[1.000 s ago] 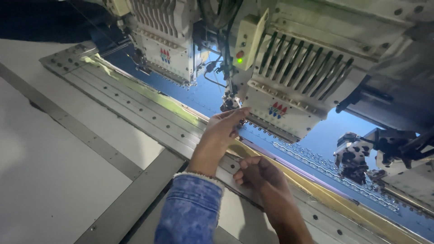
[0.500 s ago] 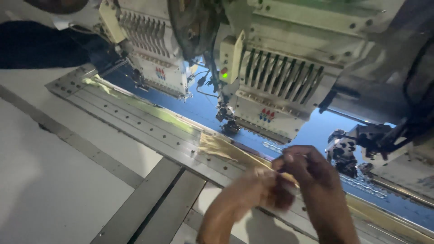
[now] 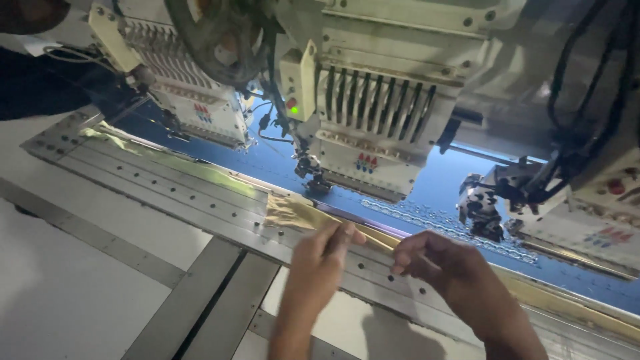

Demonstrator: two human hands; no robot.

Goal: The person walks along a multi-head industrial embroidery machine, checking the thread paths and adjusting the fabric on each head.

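Note:
My left hand (image 3: 319,267) reaches over the metal frame rail (image 3: 167,193), its fingertips pinching a gold strip (image 3: 293,212) that lies along the edge of the blue fabric (image 3: 433,193). My right hand (image 3: 453,277) hovers just to the right, fingers curled together above the same strip; I cannot see whether it grips anything. Both hands sit below the middle embroidery head (image 3: 373,120), whose needle foot (image 3: 310,170) stands over the fabric close to the strip's crumpled left end.
A second embroidery head (image 3: 193,100) stands at the left and a third (image 3: 593,200) at the right. A black-and-white patterned part (image 3: 481,207) hangs by the right head. A stitched border (image 3: 427,220) runs along the fabric. Grey table beams (image 3: 200,307) cross below.
My hands have drawn apart from where they met half a second ago. The left hand now holds the gold strip nearer the needle, and the view has shifted right.

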